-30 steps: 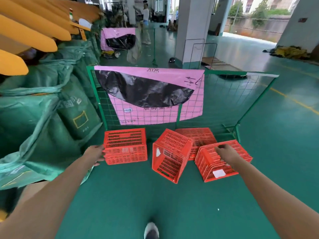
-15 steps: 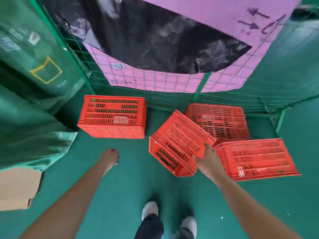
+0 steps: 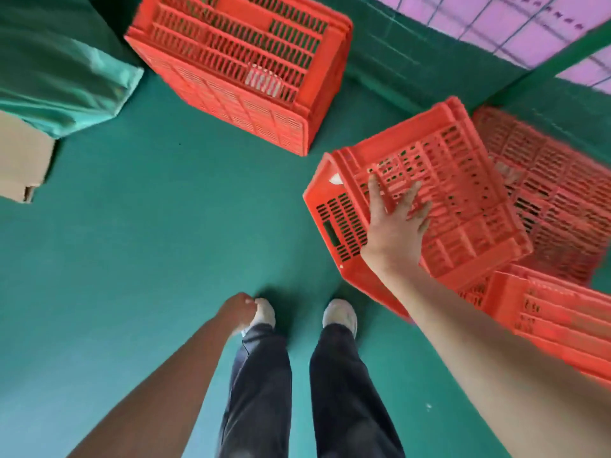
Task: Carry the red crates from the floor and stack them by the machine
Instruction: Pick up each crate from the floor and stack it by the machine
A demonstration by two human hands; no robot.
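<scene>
— Hands first: what were they doing?

— My right hand [image 3: 396,223] lay flat on the tilted crate [image 3: 443,173], fingers spread, pressing rather than gripping. My left hand [image 3: 239,310] hung loosely curled beside my shoe [image 3: 266,313], holding nothing.

— And how did the crate lie?

— It was tipped on one edge on the green floor [image 3: 148,226], propped against the neighbouring crate [image 3: 558,200]. Its slatted face was turned up at me and the handle-slot wall faced left. Its long axis seemed to run diagonally, from my feet toward the fence [image 3: 545,61]

Tilted red crate [image 3: 463,180], right hand [image 3: 395,226] touching
</scene>
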